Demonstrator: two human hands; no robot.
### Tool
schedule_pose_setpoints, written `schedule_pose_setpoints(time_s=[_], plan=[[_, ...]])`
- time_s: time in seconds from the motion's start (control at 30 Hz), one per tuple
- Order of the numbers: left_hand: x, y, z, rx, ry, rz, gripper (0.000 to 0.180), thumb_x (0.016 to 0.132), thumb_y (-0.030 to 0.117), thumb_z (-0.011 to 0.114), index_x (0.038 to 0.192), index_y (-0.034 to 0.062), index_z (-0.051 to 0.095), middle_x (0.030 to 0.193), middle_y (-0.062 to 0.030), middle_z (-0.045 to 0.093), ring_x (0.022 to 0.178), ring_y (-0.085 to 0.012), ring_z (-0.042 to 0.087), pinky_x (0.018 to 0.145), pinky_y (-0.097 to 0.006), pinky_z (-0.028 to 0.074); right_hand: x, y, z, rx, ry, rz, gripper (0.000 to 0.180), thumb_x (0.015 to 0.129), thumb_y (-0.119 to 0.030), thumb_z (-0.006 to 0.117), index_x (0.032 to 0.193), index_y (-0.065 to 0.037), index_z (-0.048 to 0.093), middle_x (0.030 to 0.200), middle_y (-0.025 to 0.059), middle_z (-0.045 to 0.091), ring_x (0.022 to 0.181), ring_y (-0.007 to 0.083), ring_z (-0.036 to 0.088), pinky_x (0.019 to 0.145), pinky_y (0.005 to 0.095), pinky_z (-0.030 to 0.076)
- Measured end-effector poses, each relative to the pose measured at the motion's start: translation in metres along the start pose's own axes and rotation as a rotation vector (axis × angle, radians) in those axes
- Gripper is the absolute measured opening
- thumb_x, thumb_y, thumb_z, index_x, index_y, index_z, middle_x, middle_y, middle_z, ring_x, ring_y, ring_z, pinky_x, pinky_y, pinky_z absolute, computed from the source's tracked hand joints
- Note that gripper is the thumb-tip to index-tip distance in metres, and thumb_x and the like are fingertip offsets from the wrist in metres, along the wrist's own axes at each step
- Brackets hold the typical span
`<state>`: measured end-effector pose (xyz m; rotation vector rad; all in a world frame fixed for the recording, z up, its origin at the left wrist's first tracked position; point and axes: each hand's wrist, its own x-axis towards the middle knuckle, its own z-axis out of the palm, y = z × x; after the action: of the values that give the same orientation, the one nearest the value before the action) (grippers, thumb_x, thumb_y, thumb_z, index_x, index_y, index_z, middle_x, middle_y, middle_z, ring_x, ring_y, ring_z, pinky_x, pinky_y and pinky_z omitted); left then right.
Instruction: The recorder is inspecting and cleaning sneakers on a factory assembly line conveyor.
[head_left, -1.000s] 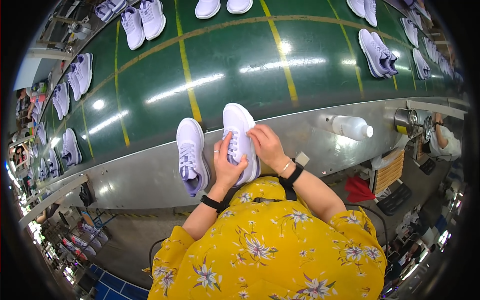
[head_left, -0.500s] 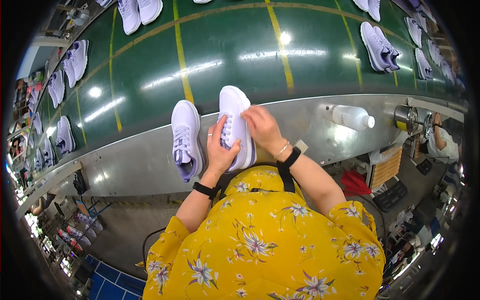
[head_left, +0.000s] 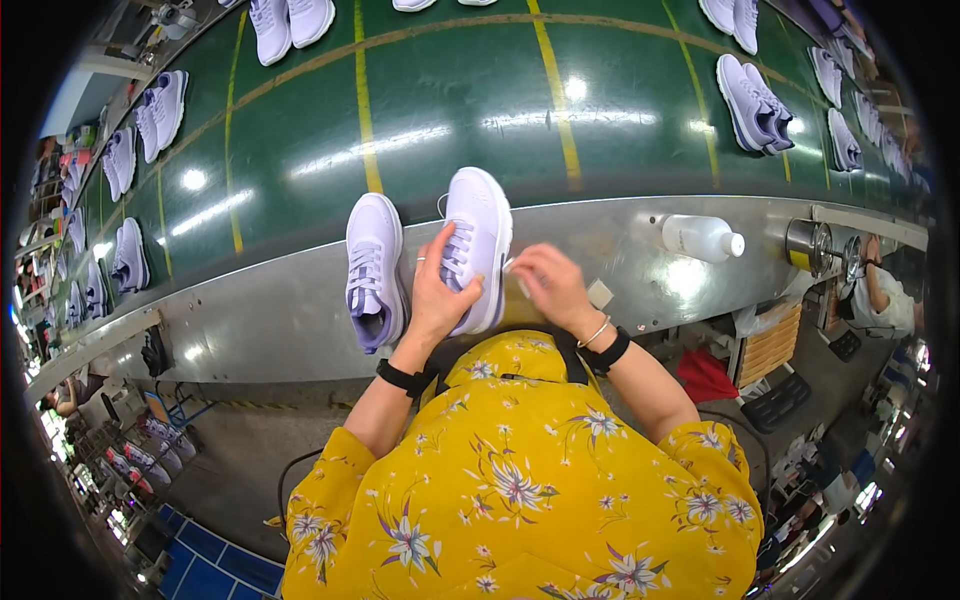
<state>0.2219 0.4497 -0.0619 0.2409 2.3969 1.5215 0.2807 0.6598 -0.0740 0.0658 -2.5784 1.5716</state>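
My left hand [head_left: 442,290] is wrapped round a pale lavender sneaker [head_left: 480,215], its thumb on the near side and its fingers at the laces. The toe points away from me. A thin loop of lace [head_left: 441,205] sticks out left of the shoe. Just right of this sneaker, my right hand [head_left: 553,285] is pinched closed; a thin pale end, seemingly a shoelace, shows at its fingertips. The matching sneaker [head_left: 374,265] stands to the left, laced, with a darker purple lining. Both shoes rest at the metal ledge [head_left: 270,310].
A green belt [head_left: 450,100] with yellow lines carries several pairs of lavender sneakers, such as one pair [head_left: 755,105] at far right. On the ledge lie a white bottle [head_left: 700,238], a small pale block [head_left: 599,293] and a metal canister [head_left: 808,243]. Another person's arm [head_left: 875,280] shows at right.
My right hand has moved from the shoe's upper side toward me and to the right. A thin lace loop now shows at the shoe's left. My left hand keeps its hold.
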Motion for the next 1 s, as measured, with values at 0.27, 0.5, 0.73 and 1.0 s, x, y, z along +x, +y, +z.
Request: schedule_pose_setpoints(time_s=[0.27,0.5,0.73,1.0], plan=[[-0.011,0.015,-0.002,0.560,-0.233,0.620,0.051,0.076,0.001,0.067,0.120,0.0258,0.071,0.133,-0.0066,0.060,0.119,-0.0303,0.055,0.100,-0.044,0.046,0.000,0.036,-0.048,0.409,0.464,0.546,0.012,0.091,-0.004,0.071,0.102,-0.001,0.073,0.095,0.0049,0.070,0.081,0.0115,0.062,0.071,0.0249,0.049],[-0.026,-0.017,0.011,0.560,-0.194,0.649,0.051,0.079,0.002,0.065,0.120,0.0320,0.072,0.132,-0.0033,0.059,0.119,-0.0277,0.055,0.100,-0.042,0.043,-0.002,0.011,-0.053,-0.115,0.144,0.171,0.013,0.088,-0.003,0.072,0.101,-0.005,0.073,0.099,0.0087,0.068,0.080,0.0211,0.066,0.071,0.0314,0.052],[-0.034,-0.035,0.020,0.583,-0.099,0.737,0.050,0.078,0.007,0.067,0.120,0.0336,0.072,0.135,0.0003,0.058,0.122,-0.0242,0.052,0.102,-0.039,0.041,0.025,0.001,-0.020,-0.229,-0.049,-0.066,0.010,0.084,-0.001,0.070,0.093,-0.004,0.068,0.094,0.0121,0.064,0.088,0.0316,0.065,0.076,0.0391,0.054],[-0.037,-0.052,0.021,0.532,-0.026,0.806,0.043,0.075,0.014,0.073,0.114,0.0328,0.075,0.137,0.0022,0.058,0.124,-0.0217,0.051,0.101,-0.039,0.041,0.035,-0.014,-0.039,-0.272,-0.319,-0.122,0.010,0.084,0.000,0.069,0.094,-0.003,0.067,0.095,0.0131,0.064,0.089,0.0343,0.064,0.078,0.0400,0.054]])
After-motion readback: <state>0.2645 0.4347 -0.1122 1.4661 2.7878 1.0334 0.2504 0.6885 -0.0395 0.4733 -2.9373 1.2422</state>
